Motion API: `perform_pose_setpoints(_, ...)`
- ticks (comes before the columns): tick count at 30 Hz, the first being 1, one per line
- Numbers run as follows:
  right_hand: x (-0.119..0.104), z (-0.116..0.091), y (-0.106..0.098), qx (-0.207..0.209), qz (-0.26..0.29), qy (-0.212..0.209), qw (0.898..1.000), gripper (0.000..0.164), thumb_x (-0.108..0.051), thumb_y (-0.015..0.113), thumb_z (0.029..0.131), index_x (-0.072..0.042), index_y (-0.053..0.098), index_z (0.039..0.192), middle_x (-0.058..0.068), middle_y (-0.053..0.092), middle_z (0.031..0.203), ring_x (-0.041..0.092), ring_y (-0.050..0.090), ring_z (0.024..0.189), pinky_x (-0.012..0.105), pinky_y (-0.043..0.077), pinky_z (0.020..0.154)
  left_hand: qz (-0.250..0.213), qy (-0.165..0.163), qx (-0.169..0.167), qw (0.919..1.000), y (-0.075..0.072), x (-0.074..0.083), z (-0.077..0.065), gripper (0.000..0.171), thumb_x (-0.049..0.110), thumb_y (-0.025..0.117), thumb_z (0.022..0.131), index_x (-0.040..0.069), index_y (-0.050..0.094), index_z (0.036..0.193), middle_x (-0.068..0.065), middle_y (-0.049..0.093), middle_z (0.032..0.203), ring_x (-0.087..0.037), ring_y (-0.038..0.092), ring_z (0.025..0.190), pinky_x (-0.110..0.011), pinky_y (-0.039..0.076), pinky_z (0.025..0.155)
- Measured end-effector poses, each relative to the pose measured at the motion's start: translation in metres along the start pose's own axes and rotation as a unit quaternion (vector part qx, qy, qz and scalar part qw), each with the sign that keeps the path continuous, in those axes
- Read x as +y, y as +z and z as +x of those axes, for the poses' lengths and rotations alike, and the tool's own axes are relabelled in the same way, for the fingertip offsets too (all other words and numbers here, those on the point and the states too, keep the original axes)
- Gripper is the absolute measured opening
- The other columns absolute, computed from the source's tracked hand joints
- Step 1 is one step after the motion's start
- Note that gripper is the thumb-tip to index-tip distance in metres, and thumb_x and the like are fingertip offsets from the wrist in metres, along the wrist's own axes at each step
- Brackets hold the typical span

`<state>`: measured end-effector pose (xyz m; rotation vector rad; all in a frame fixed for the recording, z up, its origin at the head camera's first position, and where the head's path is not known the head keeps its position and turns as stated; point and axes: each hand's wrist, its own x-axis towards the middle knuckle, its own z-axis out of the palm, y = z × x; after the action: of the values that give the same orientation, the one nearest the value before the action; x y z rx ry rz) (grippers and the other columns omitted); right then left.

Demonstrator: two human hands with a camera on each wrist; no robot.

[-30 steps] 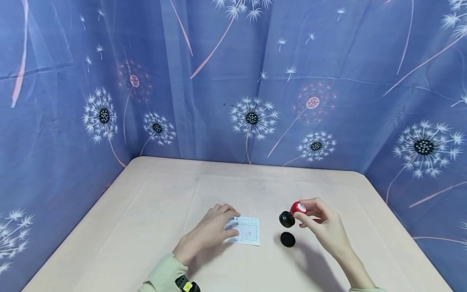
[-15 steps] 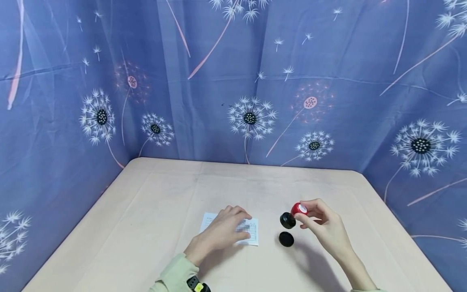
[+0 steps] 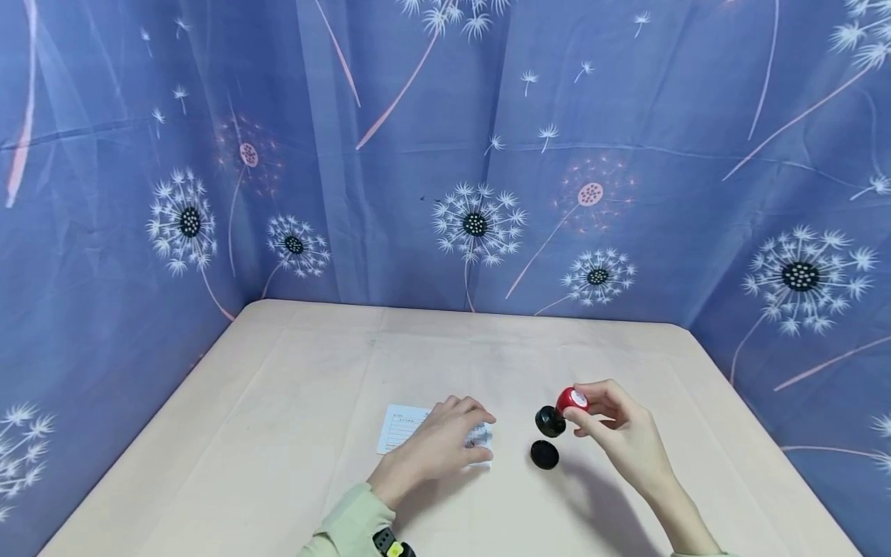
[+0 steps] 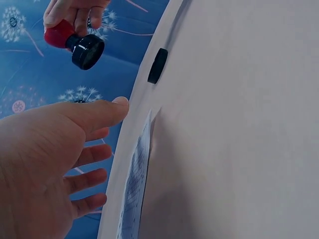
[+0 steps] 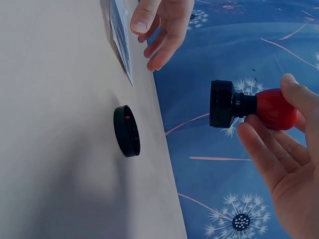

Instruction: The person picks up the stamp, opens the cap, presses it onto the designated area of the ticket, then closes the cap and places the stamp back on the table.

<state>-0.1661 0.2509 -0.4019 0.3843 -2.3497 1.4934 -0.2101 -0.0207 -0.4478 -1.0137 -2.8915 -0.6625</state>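
Note:
My right hand (image 3: 616,422) pinches a stamp by its round red knob (image 3: 573,399). The stamp's black base (image 5: 222,104) is held up off the table and points left, toward the other hand. Beneath it a round black cap (image 3: 544,455) lies on the table, hollow side showing in the right wrist view. My left hand (image 3: 438,441) hovers over a printed sheet of paper (image 3: 400,427), fingers spread and loosely bent, gripping nothing. It hides much of the sheet's right half in the head view. Seen from the left wrist, the paper (image 4: 134,184) stands slightly raised at one edge.
A pale cloth-covered table (image 3: 313,371) spreads under everything. Blue curtains (image 3: 418,155) with dandelion prints rise behind it and along both sides. A black band with a yellow piece (image 3: 394,548) sits on my left wrist.
My left hand has shifted right across the paper, uncovering its left part and covering more of its right part. The right hand keeps the stamp in nearly the same spot.

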Motion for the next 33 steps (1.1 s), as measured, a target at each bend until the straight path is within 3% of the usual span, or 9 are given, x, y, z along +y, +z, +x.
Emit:
perform_pose_setpoints(14, 0.008, -0.004, -0.006, 0.007, 0.010, -0.017, 1.000, 0.024, -0.004, 0.075, 0.086, -0.007, 0.065, 0.107, 0.002, 0.073, 0.094, 0.007, 0.071, 0.080, 0.033, 0.060, 0.063, 0.003, 0.003, -0.005, 1.0000, 0.014, 0.010, 0.006, 0.050, 0.045, 0.072, 0.087, 0.027, 0.061, 0.133, 0.009, 0.058, 0.132, -0.010, 0.049, 0.119, -0.033, 0.041, 0.106)
perform_pose_setpoints(33, 0.011, -0.010, -0.012, 0.012, 0.019, -0.015, 1.000, 0.024, 0.001, 0.074, 0.085, -0.003, 0.064, 0.107, 0.002, 0.073, 0.100, 0.007, 0.072, 0.081, 0.033, 0.060, 0.064, 0.010, 0.011, -0.005, 0.9999, 0.018, 0.017, 0.015, 0.050, 0.045, 0.071, 0.087, 0.027, 0.060, 0.133, 0.009, 0.057, 0.133, -0.011, 0.049, 0.121, -0.033, 0.040, 0.107)
